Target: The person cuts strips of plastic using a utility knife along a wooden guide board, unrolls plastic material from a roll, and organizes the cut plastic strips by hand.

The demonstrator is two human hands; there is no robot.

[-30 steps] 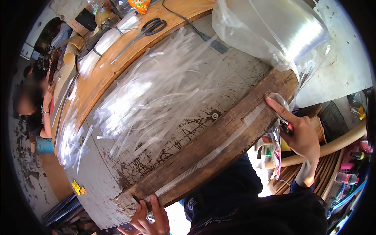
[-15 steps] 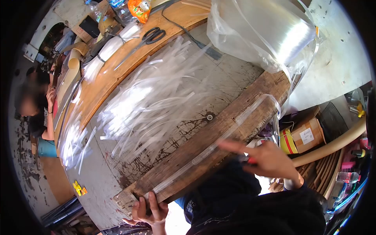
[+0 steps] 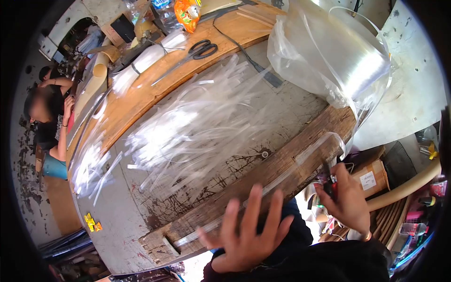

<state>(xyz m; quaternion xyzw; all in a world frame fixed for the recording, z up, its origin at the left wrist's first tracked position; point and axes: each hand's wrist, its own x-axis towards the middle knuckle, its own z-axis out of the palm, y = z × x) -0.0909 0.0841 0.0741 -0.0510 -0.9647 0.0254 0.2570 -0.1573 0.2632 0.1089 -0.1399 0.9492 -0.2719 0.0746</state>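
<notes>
A worn wooden plank [image 3: 320, 129] lies slantwise along the near edge of the work surface. Along its top runs a clear plastic strip [image 3: 307, 151], which loops over the far right end toward a large clear roll [image 3: 359, 56]. My left hand [image 3: 249, 230] is open above the strip, its fingers spread and slightly blurred. In my right hand [image 3: 348, 203] is a knife [image 3: 330, 178] with a dark blade and some red on it, held beside the plank's right edge. A short upright stop [image 3: 171, 245] sits at the plank's left end.
Cut clear strips [image 3: 178, 127] lie heaped behind the plank. Scissors [image 3: 202, 50] and a tied strip bundle [image 3: 145, 58] rest on a curved wooden board [image 3: 127, 123]. A cardboard box [image 3: 371, 176] stands at right. Another person [image 3: 51, 117] sits at far left.
My left hand has left the plank's left end and moved right, opening over the strip. My right hand with the knife has shifted right, toward the plank's far end. The view has shifted slightly.
</notes>
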